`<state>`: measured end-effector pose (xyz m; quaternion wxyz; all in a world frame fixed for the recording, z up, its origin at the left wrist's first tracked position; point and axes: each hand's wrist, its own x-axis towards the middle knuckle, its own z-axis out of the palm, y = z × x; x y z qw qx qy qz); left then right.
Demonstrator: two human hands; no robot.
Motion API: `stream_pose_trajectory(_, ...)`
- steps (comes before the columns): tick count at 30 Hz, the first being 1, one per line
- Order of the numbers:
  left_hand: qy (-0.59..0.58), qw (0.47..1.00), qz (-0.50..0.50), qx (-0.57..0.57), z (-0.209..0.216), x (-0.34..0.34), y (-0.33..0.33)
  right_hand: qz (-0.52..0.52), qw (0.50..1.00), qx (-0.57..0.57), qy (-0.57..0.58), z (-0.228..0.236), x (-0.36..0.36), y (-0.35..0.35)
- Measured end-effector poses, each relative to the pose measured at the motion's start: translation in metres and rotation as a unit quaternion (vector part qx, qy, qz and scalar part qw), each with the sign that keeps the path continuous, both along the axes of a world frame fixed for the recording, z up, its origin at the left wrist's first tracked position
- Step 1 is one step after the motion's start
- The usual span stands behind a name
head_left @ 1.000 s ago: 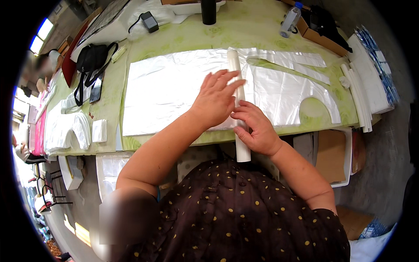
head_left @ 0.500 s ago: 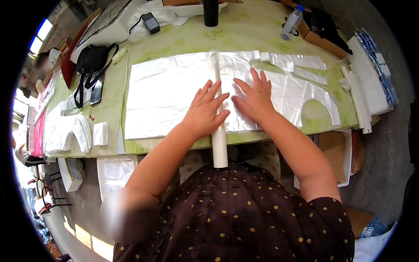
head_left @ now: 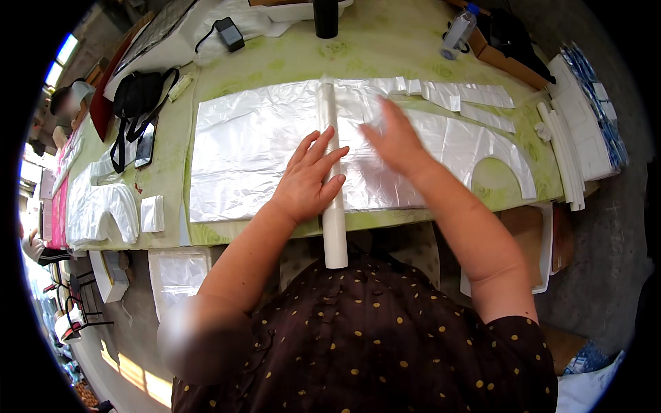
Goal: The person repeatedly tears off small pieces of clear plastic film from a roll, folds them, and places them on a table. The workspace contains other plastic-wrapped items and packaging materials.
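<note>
A white tube (head_left: pixel 334 237) lies across the flat, shiny, translucent plastic film (head_left: pixel 248 148), its near end sticking out past the table's front edge. My left hand (head_left: pixel 308 177) rests on the tube with fingers spread, the palm mostly left of it. To the right of the tube, my right hand (head_left: pixel 398 141) is over the film, blurred by motion. Its thumb stands apart from the stretched fingers, and nothing shows in it. At its right end the film has a curved cut-out and long strips. Whether the right hand touches the film I cannot tell.
White rolls (head_left: pixel 563 155) lie at the table's right edge beside a white stack. Far off stand a black cylinder (head_left: pixel 326 19), a water bottle (head_left: pixel 459 33) and an open carton (head_left: pixel 506 62). At left are a black bag (head_left: pixel 138 96), a phone (head_left: pixel 145 146) and folded film (head_left: pixel 103 206).
My right hand has shifted slightly left and away from me, and is now blurred. My left hand and the tube appear a little further left; the whole view has shifted slightly too.
</note>
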<state>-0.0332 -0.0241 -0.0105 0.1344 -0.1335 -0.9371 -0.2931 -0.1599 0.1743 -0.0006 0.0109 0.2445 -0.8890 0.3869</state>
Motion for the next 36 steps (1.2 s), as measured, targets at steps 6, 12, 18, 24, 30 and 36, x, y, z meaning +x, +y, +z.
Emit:
stream_pose_trajectory(6, 0.047, 0.996, 0.062, -0.035, -0.023, 0.031, -0.011, 0.190, 0.968, 0.058, 0.155, 0.017, 0.080, -0.062)
stream_pose_trajectory(12, 0.178, 0.962, 0.126, 0.166, 0.002, 0.054, -0.036, 0.156, 0.973, 0.107, 0.135, -0.005, 0.089, -0.057)
stream_pose_trajectory(18, 0.086, 0.979, -0.135, 0.125, 0.034, -0.002, -0.031, 0.140, 0.971, -0.050, 0.187, -0.002, 0.092, -0.059)
stream_pose_trajectory(24, -0.041, 0.918, -0.044, 0.393, -0.006, 0.016, -0.043, 0.183, 0.968, -0.141, 0.100, -0.012, 0.135, -0.015)
stream_pose_trajectory(30, 0.096, 0.966, -0.062, 0.234, 0.002, 0.011, -0.043, 0.317, 0.937, -0.138, 0.043, 0.009, 0.139, -0.050)
stream_pose_trajectory(36, -0.067, 0.986, -0.130, -0.077, 0.033, 0.031, -0.059, 0.406, 0.890, -0.200, 0.058, 0.010, 0.139, -0.038)
